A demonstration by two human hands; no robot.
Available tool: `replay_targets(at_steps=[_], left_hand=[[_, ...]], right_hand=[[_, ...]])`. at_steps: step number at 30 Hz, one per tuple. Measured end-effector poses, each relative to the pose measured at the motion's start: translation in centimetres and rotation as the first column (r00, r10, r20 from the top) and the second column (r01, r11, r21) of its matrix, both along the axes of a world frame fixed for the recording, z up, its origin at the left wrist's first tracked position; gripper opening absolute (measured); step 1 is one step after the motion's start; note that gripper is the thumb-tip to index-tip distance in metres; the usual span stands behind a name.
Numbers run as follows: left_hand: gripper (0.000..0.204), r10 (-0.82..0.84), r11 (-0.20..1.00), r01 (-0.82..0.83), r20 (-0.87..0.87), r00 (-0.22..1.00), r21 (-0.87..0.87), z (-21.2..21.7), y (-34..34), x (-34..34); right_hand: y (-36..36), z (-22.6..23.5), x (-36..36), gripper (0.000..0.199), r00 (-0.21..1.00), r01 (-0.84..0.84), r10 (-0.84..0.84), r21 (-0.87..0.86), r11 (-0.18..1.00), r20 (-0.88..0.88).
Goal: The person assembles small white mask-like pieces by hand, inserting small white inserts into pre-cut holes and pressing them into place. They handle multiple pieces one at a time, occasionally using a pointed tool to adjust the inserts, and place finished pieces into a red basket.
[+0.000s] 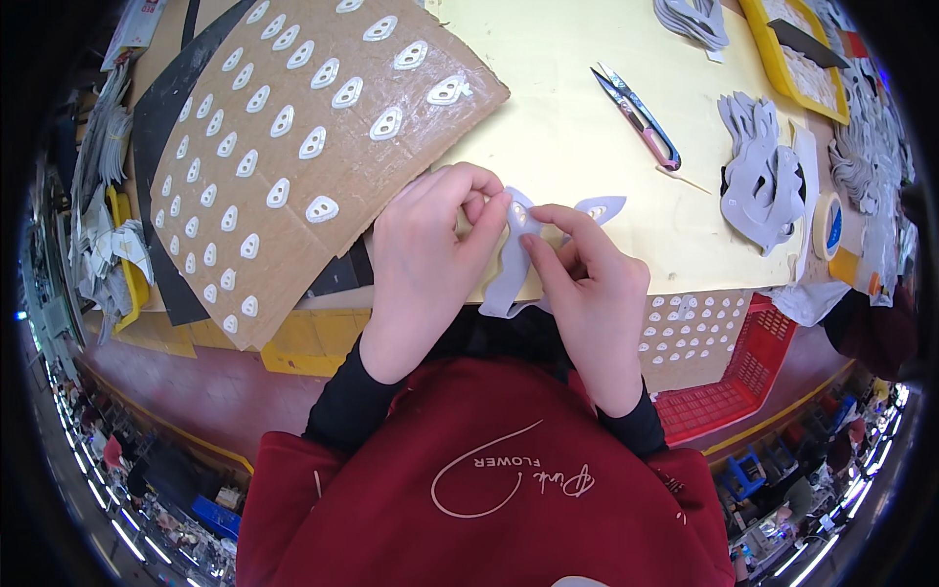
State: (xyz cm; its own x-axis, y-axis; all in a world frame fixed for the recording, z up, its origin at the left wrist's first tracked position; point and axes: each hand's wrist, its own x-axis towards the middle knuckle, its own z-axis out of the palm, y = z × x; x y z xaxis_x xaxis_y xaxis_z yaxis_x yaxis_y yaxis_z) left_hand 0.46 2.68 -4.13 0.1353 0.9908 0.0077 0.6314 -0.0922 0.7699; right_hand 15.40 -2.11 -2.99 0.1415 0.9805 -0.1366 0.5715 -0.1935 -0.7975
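Note:
Both my hands are on a light grey cut fabric piece (506,284) at the table's front edge. My left hand (425,240) pinches its upper end between thumb and fingertips. My right hand (594,279) has thumb and index finger closed on the same piece, beside a small white patch with two holes (517,210). One narrow grey end sticks out behind the right fingers. To the left lies a tilted brown cardboard sheet (377,176) with rows of similar white two-holed patches (322,208). My left hand is close to its right edge.
Thread snips (641,117) lie on the pale yellow table (558,108). To the right are stacked grey pieces (768,205), a tape roll (827,225) and a yellow tray (833,112). Below the edge stands a red basket (724,401) beside another patch-covered cardboard (675,372).

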Motion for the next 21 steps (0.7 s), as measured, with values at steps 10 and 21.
replay_targets(at_steps=[10, 21], left_hand=[[0.010, -0.014, 0.998, 0.015, -0.009, 1.000, 0.069, -0.4, -0.1, 0.1], [0.014, -0.105, 0.992, 0.107, 0.034, 0.994, -0.066, 0.9, 0.3, -0.7]], right_hand=[[-0.3, 0.1, -0.7, 0.016, 0.981, -0.070, 0.039, 0.159, 0.985, 0.193], [0.3, -0.1, 0.3, 0.010, 0.967, -0.163, 0.119, 0.185, 0.969, 0.225]])
